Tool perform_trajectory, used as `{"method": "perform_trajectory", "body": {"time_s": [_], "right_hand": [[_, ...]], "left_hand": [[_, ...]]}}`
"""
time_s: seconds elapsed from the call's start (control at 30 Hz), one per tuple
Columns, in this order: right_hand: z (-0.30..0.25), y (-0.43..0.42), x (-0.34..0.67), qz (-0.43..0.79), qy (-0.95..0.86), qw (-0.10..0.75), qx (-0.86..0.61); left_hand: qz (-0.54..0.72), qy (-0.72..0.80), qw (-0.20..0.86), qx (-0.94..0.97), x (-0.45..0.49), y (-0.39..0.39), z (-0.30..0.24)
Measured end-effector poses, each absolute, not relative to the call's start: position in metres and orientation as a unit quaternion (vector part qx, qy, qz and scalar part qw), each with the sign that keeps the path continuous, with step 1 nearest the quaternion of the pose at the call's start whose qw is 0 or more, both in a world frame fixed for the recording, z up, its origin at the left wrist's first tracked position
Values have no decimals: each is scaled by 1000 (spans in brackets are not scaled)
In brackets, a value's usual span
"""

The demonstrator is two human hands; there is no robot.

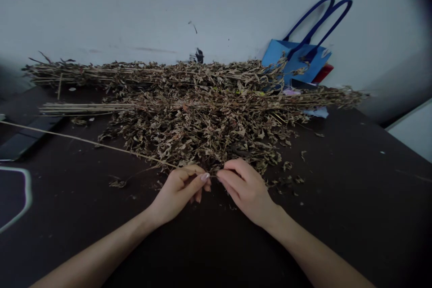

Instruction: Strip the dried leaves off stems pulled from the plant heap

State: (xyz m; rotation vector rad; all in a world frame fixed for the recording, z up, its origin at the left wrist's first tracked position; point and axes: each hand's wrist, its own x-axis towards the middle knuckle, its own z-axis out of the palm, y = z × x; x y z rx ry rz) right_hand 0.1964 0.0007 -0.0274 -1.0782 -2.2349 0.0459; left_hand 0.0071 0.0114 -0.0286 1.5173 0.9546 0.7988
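A long, thin dried plant stem (91, 141) runs from the left edge of the view to my left hand (184, 186). That hand is closed on the stem, thumb and fingers pinched together. My right hand (248, 186) is closed too, its fingertips pinched at the stem a short gap to the right. The right fingers hide what exactly lies between them. Just beyond both hands spreads a heap of dry, curled brown leaves (202, 135).
Bundles of dried stems (87, 107) lie across the dark table (351, 180) behind the heap. A blue bag (297, 56) leans on the wall at the back right. At left lie a dark flat device (23, 139) and a white-edged object (27, 189).
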Motion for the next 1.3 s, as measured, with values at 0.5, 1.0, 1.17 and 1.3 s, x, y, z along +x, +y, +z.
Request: {"method": "perform_trajectory", "body": {"time_s": [0.5,1.0,1.17,1.3], "right_hand": [[-34,2,199,92,-837,348,-411],[-35,4,198,76,-844,328,-417],[-35,7,201,77,-836,328,-432],[-36,11,206,80,-833,321,-444]], "left_hand": [[347,425,545,633,5,11,-31],[345,427,536,641,6,9,-28],[346,436,521,647,4,10,-32],[346,436,508,658,4,9,-30]]}}
